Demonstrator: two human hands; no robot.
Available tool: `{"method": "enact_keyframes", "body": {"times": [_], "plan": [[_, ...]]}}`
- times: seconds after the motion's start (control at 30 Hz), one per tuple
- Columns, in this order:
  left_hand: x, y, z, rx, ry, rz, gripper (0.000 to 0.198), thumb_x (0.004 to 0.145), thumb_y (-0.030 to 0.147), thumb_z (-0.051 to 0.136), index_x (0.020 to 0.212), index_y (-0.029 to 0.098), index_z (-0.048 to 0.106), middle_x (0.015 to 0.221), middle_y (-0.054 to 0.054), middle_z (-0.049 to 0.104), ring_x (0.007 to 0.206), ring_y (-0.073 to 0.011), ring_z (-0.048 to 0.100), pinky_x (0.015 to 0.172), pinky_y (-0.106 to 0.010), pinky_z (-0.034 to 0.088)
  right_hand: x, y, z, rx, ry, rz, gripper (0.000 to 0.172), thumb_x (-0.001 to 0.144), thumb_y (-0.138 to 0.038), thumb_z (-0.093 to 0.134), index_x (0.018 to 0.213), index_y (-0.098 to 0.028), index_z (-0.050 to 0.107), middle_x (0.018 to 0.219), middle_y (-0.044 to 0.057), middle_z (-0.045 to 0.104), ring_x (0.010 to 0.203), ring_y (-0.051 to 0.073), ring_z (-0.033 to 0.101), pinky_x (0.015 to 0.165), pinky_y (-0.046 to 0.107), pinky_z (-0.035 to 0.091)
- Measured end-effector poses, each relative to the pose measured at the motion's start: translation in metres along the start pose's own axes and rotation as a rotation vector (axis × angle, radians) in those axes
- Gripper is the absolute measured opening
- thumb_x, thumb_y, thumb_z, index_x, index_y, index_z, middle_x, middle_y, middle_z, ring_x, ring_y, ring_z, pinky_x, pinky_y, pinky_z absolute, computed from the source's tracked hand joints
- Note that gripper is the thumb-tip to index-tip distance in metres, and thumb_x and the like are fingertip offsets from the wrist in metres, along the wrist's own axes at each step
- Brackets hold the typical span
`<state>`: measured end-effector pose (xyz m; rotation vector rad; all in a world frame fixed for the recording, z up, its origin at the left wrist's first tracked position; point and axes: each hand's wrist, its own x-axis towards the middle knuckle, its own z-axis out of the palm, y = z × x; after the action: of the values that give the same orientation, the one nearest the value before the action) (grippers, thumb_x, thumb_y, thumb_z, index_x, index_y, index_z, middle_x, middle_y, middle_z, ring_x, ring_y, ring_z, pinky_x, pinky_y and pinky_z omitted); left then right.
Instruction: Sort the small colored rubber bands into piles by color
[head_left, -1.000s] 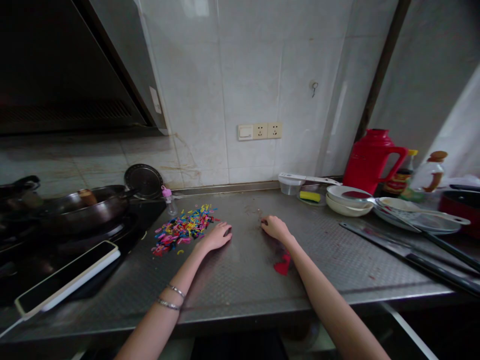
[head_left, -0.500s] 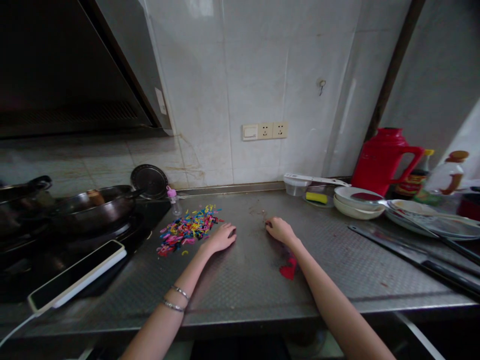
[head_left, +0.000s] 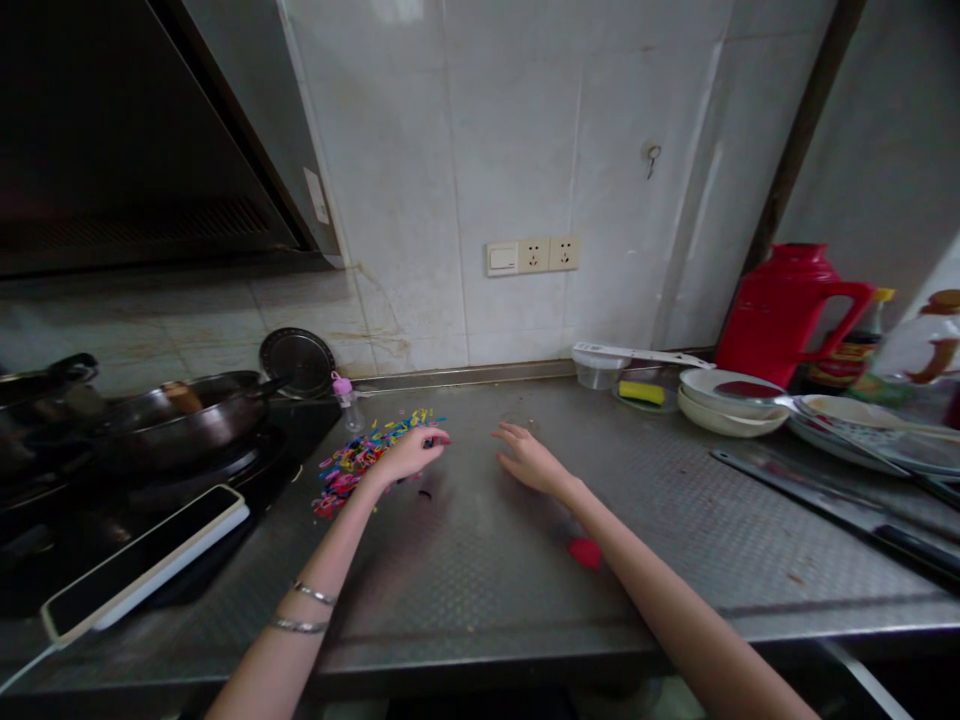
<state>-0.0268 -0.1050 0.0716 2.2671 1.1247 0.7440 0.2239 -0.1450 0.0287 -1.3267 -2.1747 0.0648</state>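
A heap of small coloured bits [head_left: 358, 457], pink, yellow and blue, lies on the steel counter [head_left: 675, 540] near the stove. My left hand [head_left: 409, 452] hovers at the heap's right edge, fingers curled and pinched together; what they hold is too small to make out. Raised slightly off the counter to the right, my right hand [head_left: 525, 459] has its fingers spread and holds nothing. A small red piece [head_left: 584, 552] lies beside my right forearm. A tiny clear bottle with a pink cap [head_left: 346, 399] stands just behind the heap.
A phone in a white case [head_left: 142, 564] lies at the counter's left edge by the stove. A wok [head_left: 180, 415] sits on the burner. At the right are stacked bowls [head_left: 724, 400], plates, a red jug [head_left: 787, 310], bottles and a long knife [head_left: 832, 510].
Both hands lifted off the counter and shifted left. My left hand moved onto the heap's edge and pinched; my right hand opened and rose.
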Motion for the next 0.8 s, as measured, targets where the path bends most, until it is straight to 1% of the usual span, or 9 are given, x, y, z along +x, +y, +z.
{"method": "enact_keyframes", "body": {"times": [0.07, 0.17, 0.23, 0.27, 0.33, 0.43, 0.57, 0.7, 0.8], "plan": [[-0.002, -0.02, -0.028, 0.014, 0.022, -0.07, 0.033, 0.063, 0.018, 0.052, 0.093, 0.018, 0.066, 0.099, -0.005, 0.065, 0.092, -0.0207, 0.059, 0.084, -0.028, 0.042, 0.014, -0.009, 0.005, 0.073, 0.027, -0.042, 0.04, 0.08, -0.025, 0.042, 0.118, -0.015, 0.049, 0.124, 0.013, 0.047, 0.116, 0.019, 0.041, 0.096, 0.034, 0.032], [-0.009, -0.057, -0.064, 0.168, 0.116, -0.242, 0.035, 0.059, 0.013, 0.048, 0.089, 0.014, 0.066, 0.094, -0.007, 0.067, 0.088, -0.0223, 0.06, 0.083, -0.03, 0.043, 0.043, -0.018, 0.017, 0.14, 0.037, -0.084, 0.037, 0.08, -0.023, 0.042, 0.113, -0.013, 0.053, 0.118, 0.012, 0.052, 0.111, 0.018, 0.046, 0.095, 0.031, 0.035], [-0.016, -0.079, -0.079, 0.322, 0.142, -0.363, 0.034, 0.06, 0.01, 0.045, 0.086, 0.013, 0.067, 0.093, -0.009, 0.067, 0.092, -0.0234, 0.059, 0.084, -0.03, 0.042, 0.065, -0.02, 0.029, 0.155, 0.034, -0.087, 0.035, 0.08, -0.021, 0.041, 0.111, -0.011, 0.055, 0.114, 0.012, 0.055, 0.109, 0.018, 0.048, 0.094, 0.029, 0.035], [-0.021, -0.088, -0.083, 0.371, 0.13, -0.401, 0.034, 0.059, 0.009, 0.045, 0.084, 0.015, 0.067, 0.094, -0.008, 0.067, 0.094, -0.0231, 0.058, 0.085, -0.029, 0.041, 0.076, -0.021, 0.035, 0.156, 0.012, -0.082, 0.035, 0.08, -0.02, 0.04, 0.11, -0.011, 0.055, 0.113, 0.012, 0.056, 0.107, 0.018, 0.05, 0.093, 0.028, 0.036], [-0.029, -0.102, -0.086, 0.437, 0.115, -0.429, 0.034, 0.059, 0.009, 0.045, 0.085, 0.016, 0.067, 0.098, -0.008, 0.066, 0.097, -0.0231, 0.057, 0.087, -0.029, 0.04, 0.096, -0.021, 0.048, 0.15, -0.01, -0.035, 0.035, 0.08, -0.016, 0.038, 0.111, -0.011, 0.055, 0.113, 0.011, 0.057, 0.107, 0.018, 0.05, 0.093, 0.027, 0.036], [-0.041, -0.116, -0.084, 0.507, 0.104, -0.449, 0.035, 0.062, 0.012, 0.047, 0.092, 0.017, 0.064, 0.104, -0.01, 0.063, 0.1, -0.0241, 0.056, 0.087, -0.03, 0.04, 0.118, -0.024, 0.068, 0.124, -0.066, 0.024, 0.033, 0.081, -0.016, 0.038, 0.11, -0.014, 0.054, 0.112, 0.01, 0.058, 0.104, 0.018, 0.052, 0.089, 0.026, 0.037], [-0.05, -0.131, -0.082, 0.533, 0.099, -0.479, 0.039, 0.066, 0.016, 0.047, 0.103, 0.018, 0.059, 0.111, -0.01, 0.059, 0.105, -0.0244, 0.053, 0.09, -0.032, 0.038, 0.131, -0.035, 0.091, 0.079, -0.108, -0.047, 0.028, 0.085, -0.021, 0.036, 0.106, -0.015, 0.054, 0.108, 0.011, 0.058, 0.101, 0.018, 0.052, 0.087, 0.026, 0.037], [-0.056, -0.142, -0.08, 0.441, 0.148, -0.498, 0.048, 0.07, 0.016, 0.041, 0.117, 0.014, 0.048, 0.124, -0.01, 0.05, 0.115, -0.0223, 0.045, 0.098, -0.033, 0.031, 0.138, -0.045, 0.107, 0.014, -0.07, -0.091, 0.03, 0.087, -0.027, 0.033, 0.105, -0.012, 0.052, 0.109, 0.015, 0.055, 0.104, 0.018, 0.049, 0.09, 0.028, 0.034], [-0.06, -0.145, -0.077, 0.29, 0.245, -0.494, 0.05, 0.071, 0.015, 0.037, 0.121, 0.013, 0.045, 0.126, -0.01, 0.048, 0.117, -0.0202, 0.042, 0.1, -0.033, 0.028, 0.139, -0.052, 0.117, 0.026, -0.117, -0.093, 0.033, 0.088, -0.031, 0.033, 0.105, -0.011, 0.051, 0.108, 0.016, 0.055, 0.105, 0.019, 0.048, 0.092, 0.031, 0.032]]}}
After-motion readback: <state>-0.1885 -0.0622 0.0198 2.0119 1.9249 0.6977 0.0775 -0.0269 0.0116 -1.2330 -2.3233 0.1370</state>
